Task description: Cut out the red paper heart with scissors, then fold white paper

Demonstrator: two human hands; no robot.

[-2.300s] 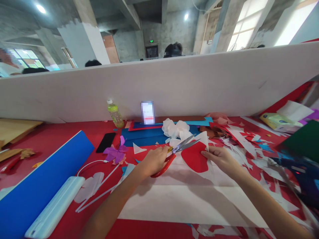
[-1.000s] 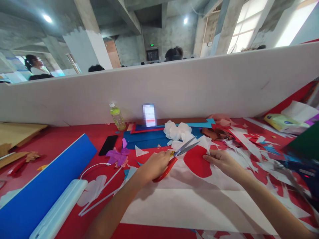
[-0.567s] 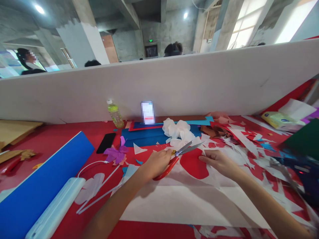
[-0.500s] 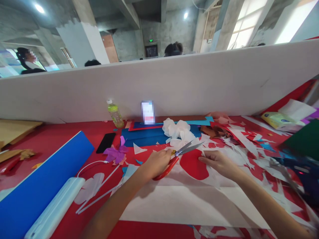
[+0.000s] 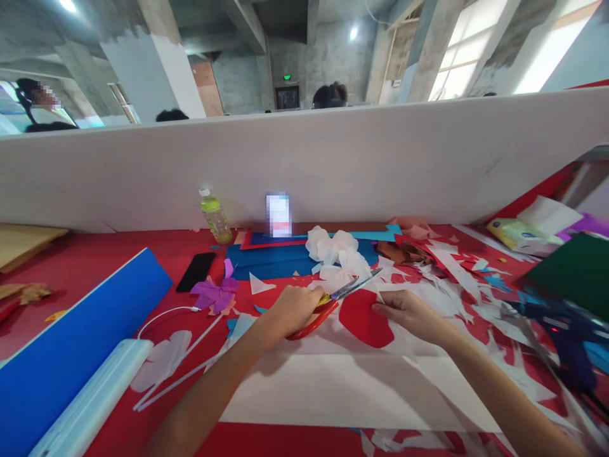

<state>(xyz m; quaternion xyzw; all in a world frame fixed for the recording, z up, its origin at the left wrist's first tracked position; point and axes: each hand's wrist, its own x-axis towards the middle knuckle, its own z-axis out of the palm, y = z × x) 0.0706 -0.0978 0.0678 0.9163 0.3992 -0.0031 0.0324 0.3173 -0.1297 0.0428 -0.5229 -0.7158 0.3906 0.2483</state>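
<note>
White sheet [image 5: 352, 387]: lay nearest the person on the red table [image 5: 95, 266], flat under both forearms.
Change, blades: half a second before, the red-handled scissors [image 5: 328, 303] gaped wide; now the blades lay nearly shut and pointed up and to the right, past the top edge of the red paper shape [image 5: 362, 318]. Judged from this, one snip had just closed along that upper edge.
Change, paper: the red paper shape sat a little lower and more to the left than a second before, apparently turned by the holding hand to feed the cut.
Left hand [image 5: 294, 310]: fingers were curled closed through the scissor handles, knuckles up, forearm running in from the lower left.
Right hand [image 5: 404, 312]: thumb and fingertips pinched the right edge of the red paper shape and the white layer with it, wrist low over the sheet, forearm coming in from the lower right.
Beside them: a purple paper flower [image 5: 214, 295] and a black phone [image 5: 196, 271] lay to the left, white and red scraps [image 5: 457, 279] to the right.
Farther: white paper flowers [image 5: 333, 251] sat on blue sheets [image 5: 271, 257], just beyond the blade tips.
Farthest: a green bottle [image 5: 215, 217] stood against the white partition [image 5: 333, 158].
</note>
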